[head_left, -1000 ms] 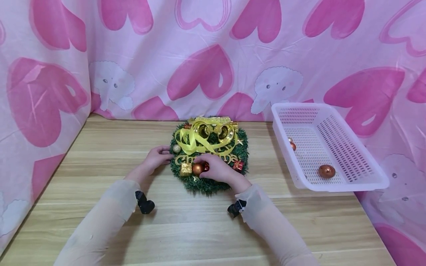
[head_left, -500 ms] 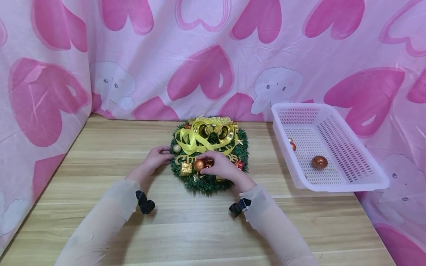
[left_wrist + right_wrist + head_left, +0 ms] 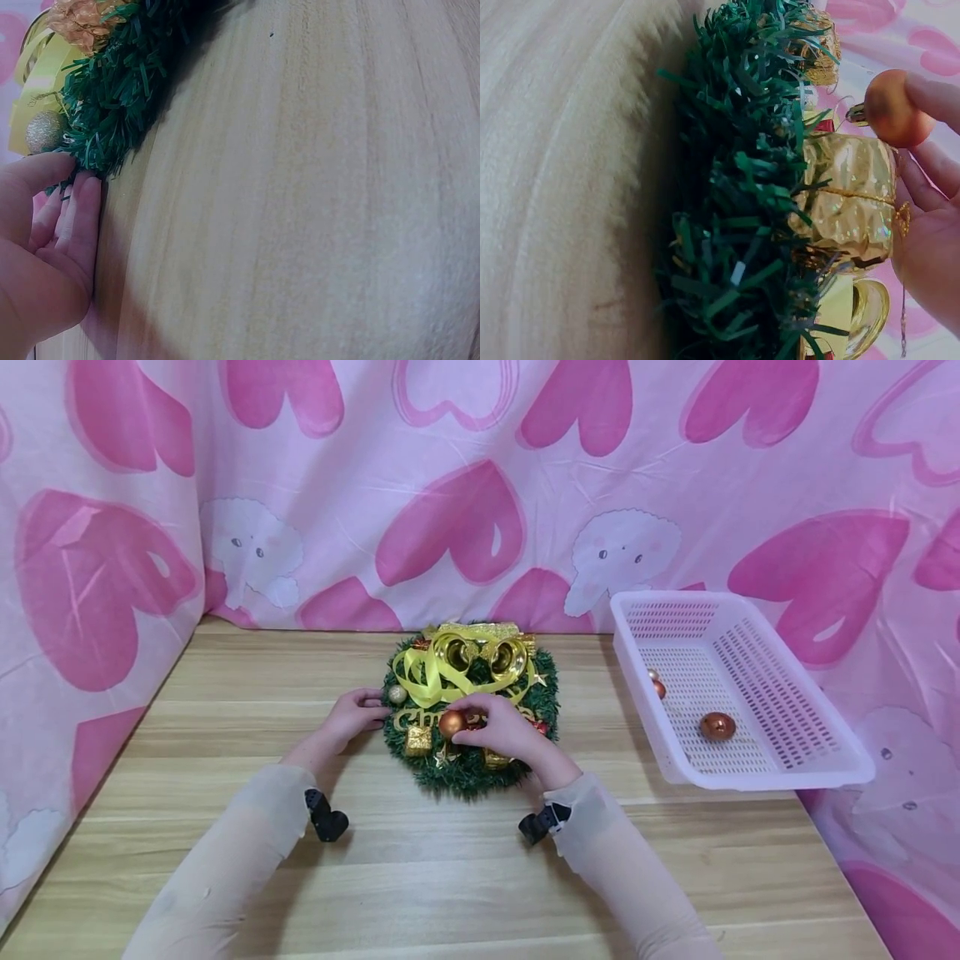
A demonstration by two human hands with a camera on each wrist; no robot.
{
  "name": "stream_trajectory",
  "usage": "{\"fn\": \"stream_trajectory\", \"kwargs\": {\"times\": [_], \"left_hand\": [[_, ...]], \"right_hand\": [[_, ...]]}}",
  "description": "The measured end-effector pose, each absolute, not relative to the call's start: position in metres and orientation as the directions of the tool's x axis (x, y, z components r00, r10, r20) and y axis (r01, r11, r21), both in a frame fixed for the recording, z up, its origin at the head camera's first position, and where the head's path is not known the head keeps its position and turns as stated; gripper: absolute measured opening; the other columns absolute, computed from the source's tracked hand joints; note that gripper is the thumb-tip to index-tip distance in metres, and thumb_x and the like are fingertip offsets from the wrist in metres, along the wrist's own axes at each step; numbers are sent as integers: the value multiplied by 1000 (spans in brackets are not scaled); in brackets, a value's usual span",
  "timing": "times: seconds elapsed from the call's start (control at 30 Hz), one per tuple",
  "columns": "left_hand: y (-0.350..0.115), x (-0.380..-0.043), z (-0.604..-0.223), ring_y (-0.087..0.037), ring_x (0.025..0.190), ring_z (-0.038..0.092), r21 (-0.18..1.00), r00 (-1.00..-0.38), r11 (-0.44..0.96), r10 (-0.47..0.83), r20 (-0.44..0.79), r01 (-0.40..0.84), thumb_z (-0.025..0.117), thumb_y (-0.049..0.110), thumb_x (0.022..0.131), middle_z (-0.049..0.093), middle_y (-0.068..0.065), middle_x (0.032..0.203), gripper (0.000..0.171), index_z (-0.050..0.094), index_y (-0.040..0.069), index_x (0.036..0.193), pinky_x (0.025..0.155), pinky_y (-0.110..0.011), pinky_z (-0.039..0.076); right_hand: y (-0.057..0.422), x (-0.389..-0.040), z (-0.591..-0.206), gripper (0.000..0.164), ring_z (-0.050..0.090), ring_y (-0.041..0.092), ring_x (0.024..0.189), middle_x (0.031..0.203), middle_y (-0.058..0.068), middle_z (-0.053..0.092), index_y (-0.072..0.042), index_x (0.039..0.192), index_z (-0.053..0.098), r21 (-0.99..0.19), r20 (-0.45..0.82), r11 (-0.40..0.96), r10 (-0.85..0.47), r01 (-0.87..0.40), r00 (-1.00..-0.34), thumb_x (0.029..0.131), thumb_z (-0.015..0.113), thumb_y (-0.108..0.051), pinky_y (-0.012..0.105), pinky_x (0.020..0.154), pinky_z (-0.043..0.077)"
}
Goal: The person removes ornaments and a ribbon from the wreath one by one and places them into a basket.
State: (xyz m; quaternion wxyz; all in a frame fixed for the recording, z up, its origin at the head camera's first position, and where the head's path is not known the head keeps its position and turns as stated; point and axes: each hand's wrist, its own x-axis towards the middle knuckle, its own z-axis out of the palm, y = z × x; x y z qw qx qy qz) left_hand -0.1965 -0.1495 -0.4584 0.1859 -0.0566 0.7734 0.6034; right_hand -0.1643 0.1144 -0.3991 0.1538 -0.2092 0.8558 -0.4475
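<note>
Head view: right hand (image 3: 501,727) mid-frame, thumb and fingers pinching copper ball (image 3: 452,724) over wreath (image 3: 461,779), hiding part of gold lettering (image 3: 406,720). Left wrist: left hand (image 3: 45,262) lower left, cropped, fingers fairly straight; contact with wreath murky, honestly can't tell if it's gripping. Right wrist: ball upper right, cap (image 3: 856,114) pointing left, palm cut off.

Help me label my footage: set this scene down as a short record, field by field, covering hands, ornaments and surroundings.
Left hand: touches the left edge of the wreath
Right hand: pinches a copper ball above the wreath
Wreath: green, lying on the wooden table
Wreath trim: yellow ribbon, gold bells, gold gift box
White basket: right of the wreath, holding a round copper ornament and small balls
Backdrop: pink cloth with hearts
</note>
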Motion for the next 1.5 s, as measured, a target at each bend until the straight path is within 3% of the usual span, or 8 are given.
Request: {"fn": "stream_trajectory", "kwargs": {"times": [0.5,1.07,1.33,1.5], "left_hand": [[-151,-196,-456,3,77,56,923,-930,232,129,-343,-308,57,2,88,52,-19,121,56,33,-10,138,84,-18,56],[-150,-199,-458,-2,82,57,916,-927,259,135,-349,-307,58,4,88,47,-26,129,58,33,-8,139,88,-22,55],[-150,-199,-460,-1,81,56,913,-926,260,128,-356,-315,58,3,88,45,-27,132,57,33,-8,138,86,-19,56],[-150,-198,-460,-1,80,57,915,-926,254,130,-355,-315,58,3,88,47,-26,130,57,34,-8,138,86,-20,56]], "right_hand": [[123,-169,-389,44,59,24,109,116,9,64,-9,118,62,-870,-57,453,-487,-196,-872,77,76,-15,42,102,47],[164,-172,-370,45,61,27,100,113,18,63,-1,119,58,-904,10,385,-417,-186,-909,77,73,-9,40,92,54],[186,-170,-356,46,59,28,105,119,19,59,0,122,55,-904,-31,405,-375,-134,-927,80,70,-9,27,91,53],[202,-171,-346,45,58,18,100,120,21,58,2,123,54,-900,-22,416,-336,-128,-942,81,69,-7,17,86,53]]}}
